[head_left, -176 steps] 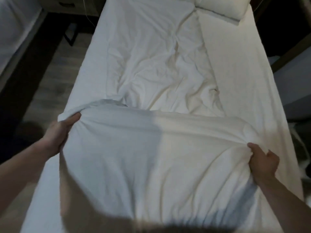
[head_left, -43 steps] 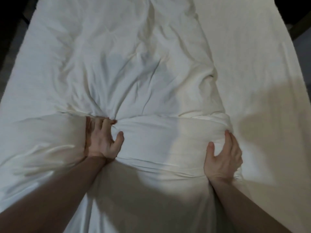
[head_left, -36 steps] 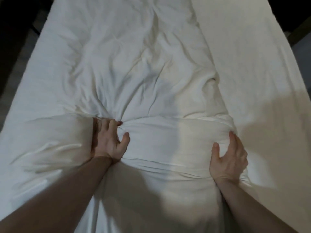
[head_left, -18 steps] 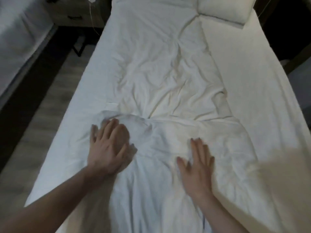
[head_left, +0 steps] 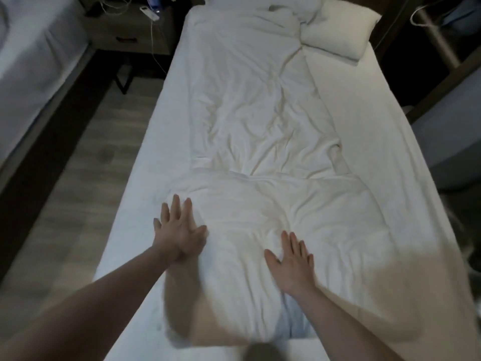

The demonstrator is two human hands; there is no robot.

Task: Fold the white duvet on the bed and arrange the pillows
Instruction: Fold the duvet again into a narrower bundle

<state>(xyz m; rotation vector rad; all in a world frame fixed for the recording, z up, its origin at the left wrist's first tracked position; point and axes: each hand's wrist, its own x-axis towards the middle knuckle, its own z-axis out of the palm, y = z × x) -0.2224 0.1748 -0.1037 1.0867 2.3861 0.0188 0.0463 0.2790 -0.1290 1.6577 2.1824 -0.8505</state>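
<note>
Both hands have let go of the fold they were gripping a second ago and now lie flat, fingers spread, on the white duvet [head_left: 260, 157] — the left hand [head_left: 179, 230] at the lower centre-left of the frame, pressing the duvet's left edge, the right hand [head_left: 291, 259] at lower centre on the doubled layer. Neither hand clamps any cloth; palms are down and open. The duvet runs as a long narrowed strip up the middle of the bed [head_left: 390, 152], its near end turned over on itself into a thicker band across the lower half of the frame, the rest still creased toward the top. One pillow [head_left: 338, 29] sits at the upper right, partly under the duvet's far end. This reads as smoothing after the first fold — more folds and the pillow arranging appear to remain.
</note>
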